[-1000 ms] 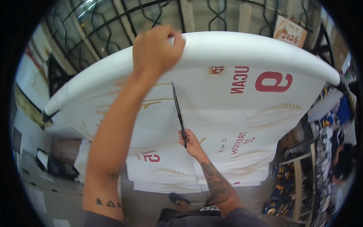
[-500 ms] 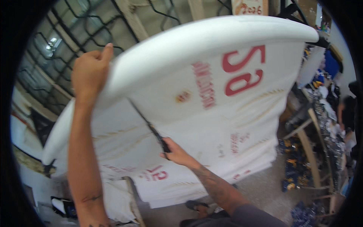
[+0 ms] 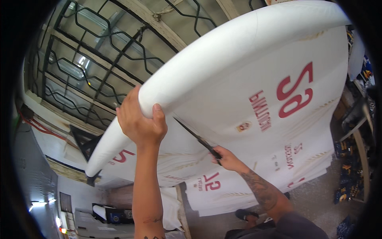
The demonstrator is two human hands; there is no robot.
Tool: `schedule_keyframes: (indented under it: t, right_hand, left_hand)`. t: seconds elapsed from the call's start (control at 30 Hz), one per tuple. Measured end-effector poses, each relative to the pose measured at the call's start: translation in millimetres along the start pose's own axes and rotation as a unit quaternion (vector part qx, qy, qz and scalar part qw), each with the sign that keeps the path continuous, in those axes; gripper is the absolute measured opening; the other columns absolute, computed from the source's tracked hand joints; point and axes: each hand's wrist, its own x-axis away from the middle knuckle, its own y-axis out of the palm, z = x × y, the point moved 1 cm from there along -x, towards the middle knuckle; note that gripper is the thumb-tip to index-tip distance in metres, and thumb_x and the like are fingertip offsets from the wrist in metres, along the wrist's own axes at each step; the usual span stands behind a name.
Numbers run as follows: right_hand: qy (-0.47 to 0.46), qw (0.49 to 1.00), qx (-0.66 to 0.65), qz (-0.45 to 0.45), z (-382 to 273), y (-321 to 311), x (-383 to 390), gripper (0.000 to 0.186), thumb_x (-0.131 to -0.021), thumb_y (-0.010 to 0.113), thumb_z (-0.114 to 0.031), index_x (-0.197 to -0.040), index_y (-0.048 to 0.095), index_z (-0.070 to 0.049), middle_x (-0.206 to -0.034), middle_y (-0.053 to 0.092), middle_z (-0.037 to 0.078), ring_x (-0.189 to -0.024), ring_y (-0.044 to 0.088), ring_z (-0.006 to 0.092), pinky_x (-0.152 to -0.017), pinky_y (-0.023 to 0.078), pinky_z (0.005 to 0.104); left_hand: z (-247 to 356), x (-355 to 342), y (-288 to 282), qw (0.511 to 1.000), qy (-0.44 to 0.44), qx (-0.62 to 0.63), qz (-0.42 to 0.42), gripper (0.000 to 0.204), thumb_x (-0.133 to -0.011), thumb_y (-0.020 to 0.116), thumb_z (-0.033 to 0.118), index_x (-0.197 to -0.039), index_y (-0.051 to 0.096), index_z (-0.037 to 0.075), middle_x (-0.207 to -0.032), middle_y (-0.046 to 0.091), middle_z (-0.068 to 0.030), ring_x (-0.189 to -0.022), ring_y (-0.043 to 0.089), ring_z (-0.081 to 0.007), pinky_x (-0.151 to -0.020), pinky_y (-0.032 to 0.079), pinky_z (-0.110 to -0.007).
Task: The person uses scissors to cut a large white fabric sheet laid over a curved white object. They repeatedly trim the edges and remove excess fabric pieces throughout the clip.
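Note:
A long white roll (image 3: 238,44) of printed paper or fabric stretches across the upper view, slanting down to the left. From it hangs a wide white sheet (image 3: 223,107) with red characters and pale gold wheat-like marks. My left hand (image 3: 143,121) is wrapped round the roll, thumb on the near side. In my right hand (image 3: 230,160) is a pair of dark scissors (image 3: 201,139), gripped by the handle. Their blades point up and left at the hanging sheet, the tips close under the roll, near my left hand. Whether the tips go through the sheet I cannot tell.
Behind the roll is a window with a black metal grille (image 3: 119,51). A dark bracket (image 3: 85,143) stands by the roll's left end. Lower sheets fold toward the floor (image 3: 211,223), near my sandalled foot (image 3: 246,216). Wooden frames (image 3: 360,149) and dark printed cloth (image 3: 345,181) lie right.
The view has swung left, so the roll and sheet sit farther right. My left hand has changed its hold on the roll, now nearer the scissors. The scissors stay in my right hand.

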Motion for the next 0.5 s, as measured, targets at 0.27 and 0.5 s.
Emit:
schedule_keyframes:
  t: [0.27,0.5]
  right_hand:
    - [0.068,0.996,-0.06,0.012,5,4,16,0.04,-0.091,0.074,-0.008,-0.124,0.052,-0.003,-0.093,0.05,-0.001,-0.087,0.047,0.01,-0.081,0.043,0.0254]
    - [0.013,0.999,0.01,0.033,3,3,-10,0.041,-0.091,0.071,-0.005,-0.126,0.051,0.0,-0.095,0.054,0.002,-0.088,0.05,0.0114,-0.081,0.045,0.0265]
  left_hand:
    - [-23,-80,-1,0.97,-0.212,0.1,-0.061,0.033,-0.09,0.064,0.028,-0.081,0.073,-0.002,-0.064,0.067,-0.0172,-0.058,0.065,-0.0308,-0.061,0.05,-0.041]
    - [22,3,9,0.991,0.082,-0.08,0.07,0.058,-0.091,0.058,0.04,-0.127,0.061,-0.005,-0.117,0.067,-0.0242,-0.109,0.063,-0.0409,-0.095,0.047,-0.045]
